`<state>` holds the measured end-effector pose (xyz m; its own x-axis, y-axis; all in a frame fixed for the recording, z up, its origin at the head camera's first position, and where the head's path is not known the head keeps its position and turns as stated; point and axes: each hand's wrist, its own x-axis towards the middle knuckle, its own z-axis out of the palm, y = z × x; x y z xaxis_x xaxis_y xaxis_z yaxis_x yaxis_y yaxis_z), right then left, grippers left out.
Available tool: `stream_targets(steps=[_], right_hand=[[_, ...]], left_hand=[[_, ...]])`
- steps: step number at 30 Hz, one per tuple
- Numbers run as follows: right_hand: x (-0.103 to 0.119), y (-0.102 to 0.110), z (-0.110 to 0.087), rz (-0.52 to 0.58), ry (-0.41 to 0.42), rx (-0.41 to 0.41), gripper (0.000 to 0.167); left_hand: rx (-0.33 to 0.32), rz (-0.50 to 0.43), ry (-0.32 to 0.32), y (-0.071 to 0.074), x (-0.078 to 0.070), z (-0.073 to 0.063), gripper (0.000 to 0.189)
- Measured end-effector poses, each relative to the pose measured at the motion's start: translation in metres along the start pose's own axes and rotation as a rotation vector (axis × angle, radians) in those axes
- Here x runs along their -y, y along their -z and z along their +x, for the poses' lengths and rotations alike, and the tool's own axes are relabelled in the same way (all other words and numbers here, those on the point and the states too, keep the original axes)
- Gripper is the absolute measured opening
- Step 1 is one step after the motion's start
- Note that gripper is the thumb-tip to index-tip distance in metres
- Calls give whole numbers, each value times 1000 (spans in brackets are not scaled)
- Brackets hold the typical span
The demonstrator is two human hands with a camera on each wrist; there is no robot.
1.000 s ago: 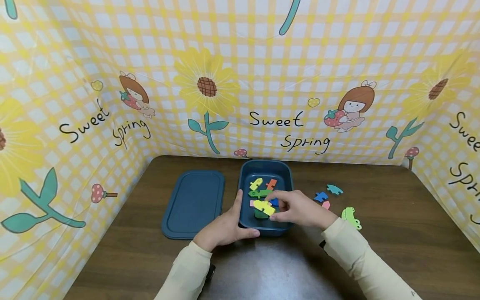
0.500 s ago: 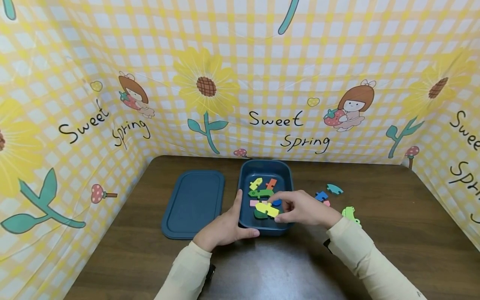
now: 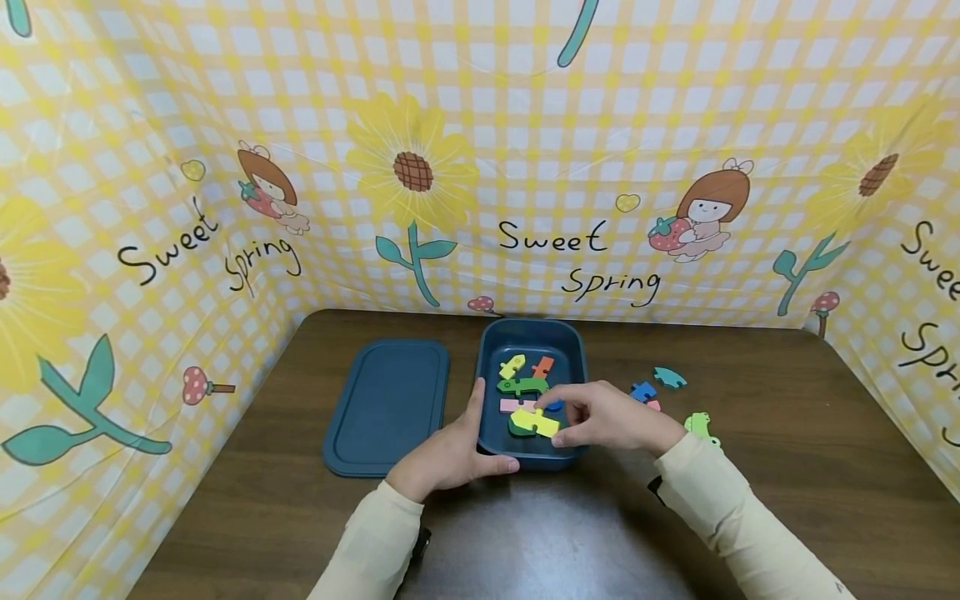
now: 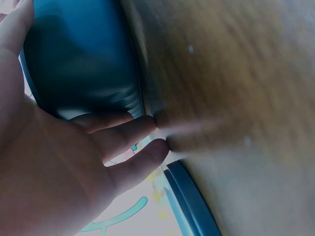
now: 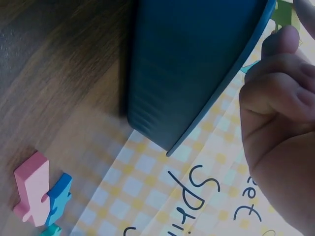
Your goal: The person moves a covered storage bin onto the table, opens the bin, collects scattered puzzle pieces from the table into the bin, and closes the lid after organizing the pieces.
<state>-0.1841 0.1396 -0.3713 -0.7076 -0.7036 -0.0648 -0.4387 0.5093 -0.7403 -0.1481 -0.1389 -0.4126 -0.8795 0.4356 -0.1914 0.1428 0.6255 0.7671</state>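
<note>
In the head view, my left hand (image 3: 448, 457) rests against the left side of the dark blue box (image 3: 543, 461), thumb along its front wall. Its fingers look nearly straight in the left wrist view, beside the box wall (image 4: 81, 54). Over the box, my right hand (image 3: 611, 417) pinches a yellow puzzle piece (image 3: 534, 422) between thumb and fingers. That piece overlaps a dark green piece (image 3: 517, 431) in the head view. Inside the box lie a green piece (image 3: 519, 387), an orange one (image 3: 542, 367), a yellow-green one (image 3: 513, 367) and a pink one (image 3: 510, 406).
The blue lid (image 3: 386, 408) lies flat on the wooden table (image 3: 255, 467), left of the box. To the right are loose teal (image 3: 669, 377), blue (image 3: 642, 392), pink (image 5: 33, 189) and light green (image 3: 699, 427) puzzle pieces. A patterned cloth (image 3: 480, 167) stands behind the table.
My right hand has shifted slightly to the right with the yellow puzzle piece, which has turned a little and sits lower now. The left hand has stayed at the box.
</note>
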Motion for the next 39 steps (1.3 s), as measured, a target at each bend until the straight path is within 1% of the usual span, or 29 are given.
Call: stream_targets(steps=[5,9,14,20,23,28,33,36,39], right_hand=[[-1,-1,-1,-2,-57,34,52],[-2,1,-2,-37,-72,18,57],[-4,7,-6,-63,-89,-39,55],[-11,13,-16,-83,-56,-132,50],[-14,17,-24,-83,-65,-190,45],[-18,26,-41,-52,-110,-281,39],[-28,34,-56,-85,-115,-372,31],[-37,38,-65,-104,-149,-386,30],[-45,41,-73,-137,-207,-349,36]], left_hand=[[-1,7,9,0,-1,-1,127],[-2,15,9,-1,-1,-1,128],[-4,6,1,0,1,0,128],[-7,1,-2,0,3,2,128],[-7,5,8,0,2,1,129],[-8,26,33,-1,0,1,129],[-14,37,43,-1,-1,0,129],[-15,31,41,-2,-2,-1,129],[-14,26,44,-2,-1,0,129]])
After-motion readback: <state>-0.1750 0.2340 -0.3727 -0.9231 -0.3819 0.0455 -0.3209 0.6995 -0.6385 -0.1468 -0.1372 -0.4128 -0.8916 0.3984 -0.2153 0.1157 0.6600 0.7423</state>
